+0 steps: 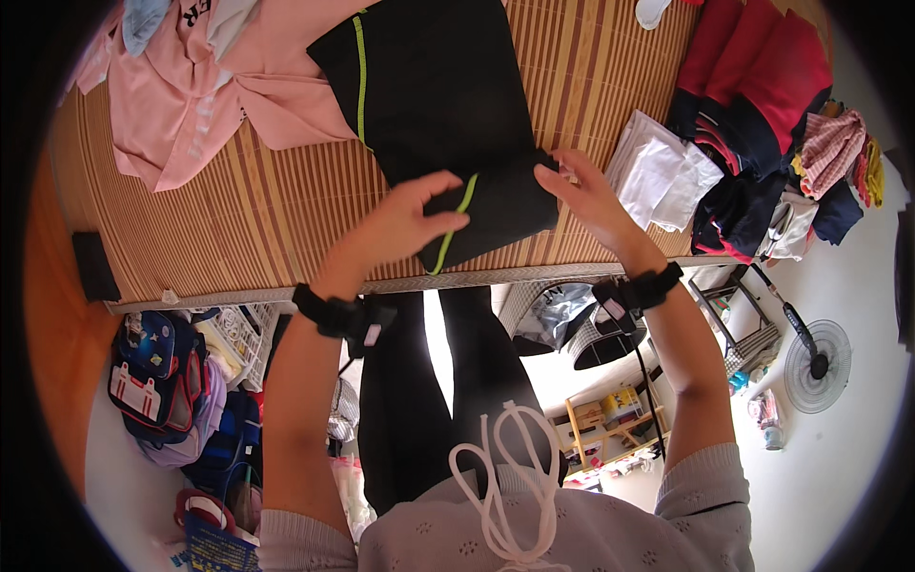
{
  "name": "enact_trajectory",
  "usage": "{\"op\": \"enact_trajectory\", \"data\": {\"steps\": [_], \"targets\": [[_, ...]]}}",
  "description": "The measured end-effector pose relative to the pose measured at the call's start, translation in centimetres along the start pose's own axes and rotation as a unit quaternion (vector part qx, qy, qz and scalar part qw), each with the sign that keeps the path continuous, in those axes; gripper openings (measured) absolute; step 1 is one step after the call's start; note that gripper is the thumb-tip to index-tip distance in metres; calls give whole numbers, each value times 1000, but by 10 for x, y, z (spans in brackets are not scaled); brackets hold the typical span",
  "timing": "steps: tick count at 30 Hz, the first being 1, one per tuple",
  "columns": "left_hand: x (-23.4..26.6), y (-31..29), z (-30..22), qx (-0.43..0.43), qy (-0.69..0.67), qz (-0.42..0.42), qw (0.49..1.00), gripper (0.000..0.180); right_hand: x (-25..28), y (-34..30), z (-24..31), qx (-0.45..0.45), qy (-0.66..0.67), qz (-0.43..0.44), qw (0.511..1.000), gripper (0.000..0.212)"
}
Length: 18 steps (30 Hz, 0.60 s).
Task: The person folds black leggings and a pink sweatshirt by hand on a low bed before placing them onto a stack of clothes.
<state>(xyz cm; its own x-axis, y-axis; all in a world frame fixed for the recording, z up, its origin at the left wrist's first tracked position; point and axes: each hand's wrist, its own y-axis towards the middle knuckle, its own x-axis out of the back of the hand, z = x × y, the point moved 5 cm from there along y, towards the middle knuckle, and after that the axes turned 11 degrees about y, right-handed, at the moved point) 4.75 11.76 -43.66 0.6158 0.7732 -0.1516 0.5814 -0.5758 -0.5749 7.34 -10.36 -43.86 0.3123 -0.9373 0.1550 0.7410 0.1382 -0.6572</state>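
A black garment point(448, 105) with a lime-green stripe lies on a slatted bamboo mat, its near part folded over on itself. My left hand point(410, 214) rests at the left side of the folded part, thumb and fingers apart beside the green stripe point(456, 229). At the right edge of the fold, my right hand point(586, 191) has its thumb on the black cloth and its fingers curled around the edge. Black bands circle both my wrists. Some fingers of each hand are hidden.
Left of the garment a pink top point(181, 114) is spread out. On the right lie folded white cloth point(662, 172), red and navy clothes point(753, 76) and more garments. Below the mat's edge point(381, 284) are backpacks point(157, 377), a shelf point(610, 419) and a fan point(818, 365).
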Motion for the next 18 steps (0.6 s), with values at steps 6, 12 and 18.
{"op": "enact_trajectory", "data": {"steps": [6, 12, 18], "targets": [[34, 19, 4, 100, 86, -109, 985, 33, -29, 10, -12, -36, 127, -83, 988, 41], [20, -19, -2, 89, 174, -365, 910, 47, -36, -4, -12, 75, 105, -247, 960, 37], [6, -27, 35, 80, -239, -296, 922, 47, -37, 9, 3, 120, -4, -262, 958, 23]]}}
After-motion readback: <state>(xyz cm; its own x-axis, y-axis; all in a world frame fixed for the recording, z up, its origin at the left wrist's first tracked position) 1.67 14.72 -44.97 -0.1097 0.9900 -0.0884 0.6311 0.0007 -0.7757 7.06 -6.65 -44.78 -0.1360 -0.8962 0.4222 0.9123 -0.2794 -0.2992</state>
